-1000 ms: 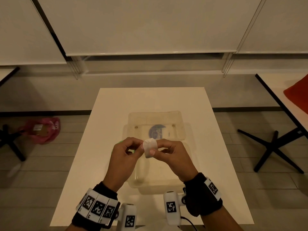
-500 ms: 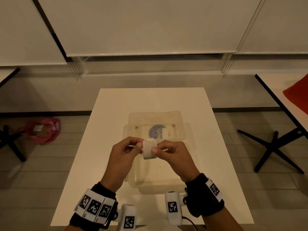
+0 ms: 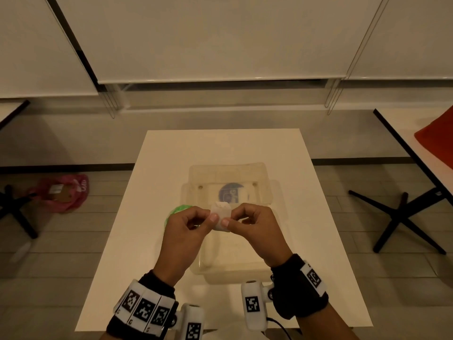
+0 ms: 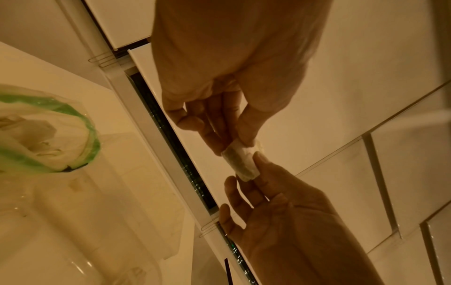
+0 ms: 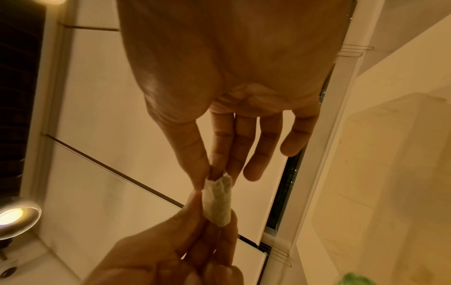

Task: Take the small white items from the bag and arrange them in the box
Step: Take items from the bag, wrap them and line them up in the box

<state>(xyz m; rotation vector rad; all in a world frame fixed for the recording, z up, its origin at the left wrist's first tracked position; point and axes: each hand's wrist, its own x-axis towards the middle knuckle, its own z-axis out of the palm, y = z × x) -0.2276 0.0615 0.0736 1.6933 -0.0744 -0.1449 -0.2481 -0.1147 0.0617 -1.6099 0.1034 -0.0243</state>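
Over the last second we have raised the small white item (image 3: pixel 221 216) a little and turned it between both hands, so we judge it is being straightened before going into the clear box (image 3: pixel 235 263) just below on the tabletop (image 3: pixel 318 241). Our left hand (image 3: pixel 186 231) and right hand (image 3: pixel 255 229) each pinch one edge in their fingers. The green-rimmed bag (image 4: pixel 48 135) lies left of the box. A blue round label (image 3: pixel 230 192) shows beyond the hands, its writing unreadable.

Small item (image 3: pixel 221 215): white, greenish-grey fill showing through. Bag (image 4: pixel 46 133): clear film, bright green band; white pieces inside. Box (image 3: pixel 230 261): clear, pale; blue round label (image 3: pixel 230 194) at far end. Table (image 3: pixel 171 155): cream-white. Wristbands (image 3: pixel 144 307): black, white tags with black square codes. Floor, far left: pink bag (image 3: pixel 61 192). Far right: red-orange object (image 3: pixel 438 136).
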